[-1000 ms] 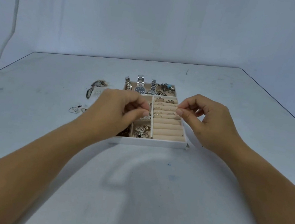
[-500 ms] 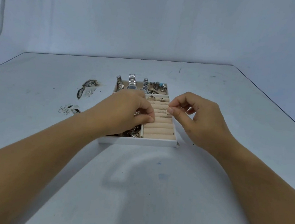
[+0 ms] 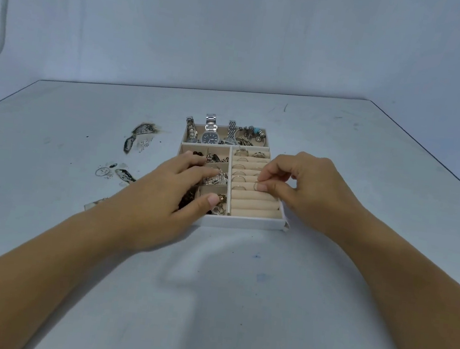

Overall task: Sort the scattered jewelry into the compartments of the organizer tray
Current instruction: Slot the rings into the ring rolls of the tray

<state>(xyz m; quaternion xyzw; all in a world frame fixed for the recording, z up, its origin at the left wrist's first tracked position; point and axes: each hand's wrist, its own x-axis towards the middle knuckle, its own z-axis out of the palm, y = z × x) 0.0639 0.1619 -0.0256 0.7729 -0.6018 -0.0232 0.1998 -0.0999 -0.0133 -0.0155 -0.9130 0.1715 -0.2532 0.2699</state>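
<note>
A white organizer tray sits mid-table. Its far compartment holds watches and a beaded bracelet. The right half is beige ring rolls with several rings slotted in the upper rows. Small left compartments hold tangled chains and earrings. My right hand pinches a thin silver ring between thumb and forefinger, low against a middle roll. My left hand rests spread over the tray's left compartments, fingers apart, thumb near the front one, holding nothing that I can see.
The grey table carries dark scuff stains left of the tray and more marks nearer my left arm. A small pale object peeks out beside my left forearm. A plain wall stands behind.
My left hand has opened and dropped flat onto the left compartments. My right hand has lowered the ring toward the rolls. The view has drifted, shifting the tray leftward in frame.
</note>
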